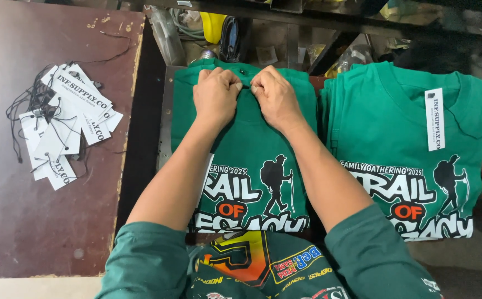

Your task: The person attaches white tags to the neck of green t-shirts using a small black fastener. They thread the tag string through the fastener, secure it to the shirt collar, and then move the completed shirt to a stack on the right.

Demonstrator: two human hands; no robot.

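Head view: folded green shirt (252, 166) lengthwise, collar away from both hands (246, 97).

Both hands (246, 97) pinch collar of folded green shirt (252, 160); tags (69, 122) left.

A pile of white rectangular hang tags (66, 124) with black strings lies far left on the brown table (25, 221). One white rectangular tag (434, 119) rests on the right green shirt (396, 122).
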